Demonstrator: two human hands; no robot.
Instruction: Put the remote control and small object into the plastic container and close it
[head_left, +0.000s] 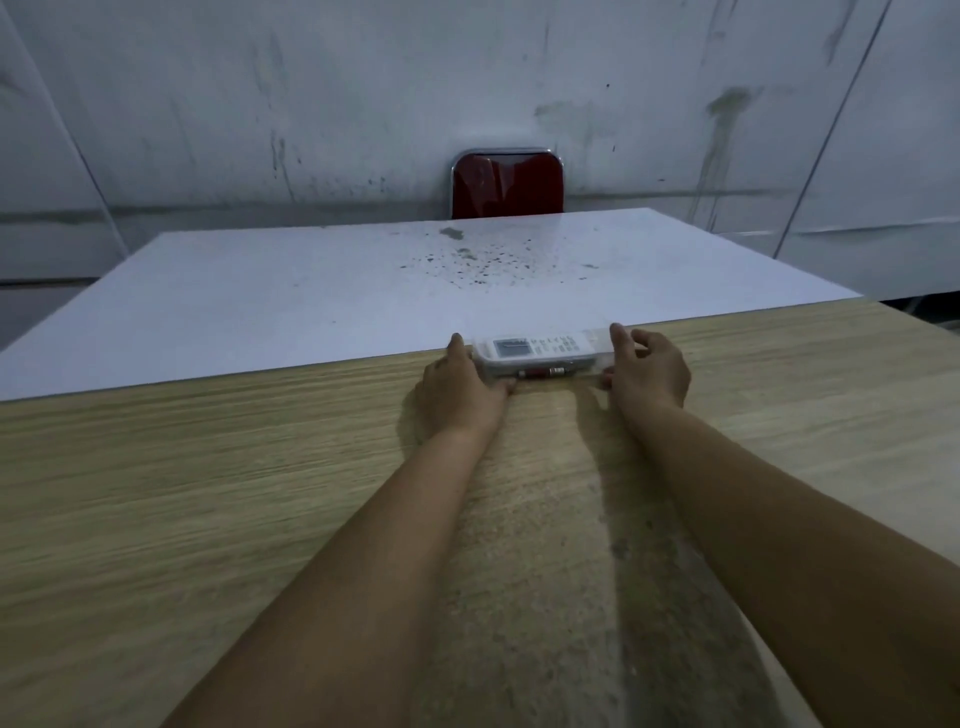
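Bracing the plastic container (540, 358) at the far edge of the wooden table (208, 493), left hand (457, 384) cupping its left end. Remote control (535, 347) plus small object (540, 372) already inside. Right hand (647, 371) pinching the right end. Probably best pressing both ends evenly till shut.

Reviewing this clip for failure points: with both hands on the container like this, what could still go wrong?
1. The plastic container straddles the seam between the wooden table and the white table; pressing could rock it if the surfaces differ in height.
2. The left hand and right hand grip only the ends, so the lid may stay unlatched mid-span.
3. The small object sits by the near wall and could foul the lid.
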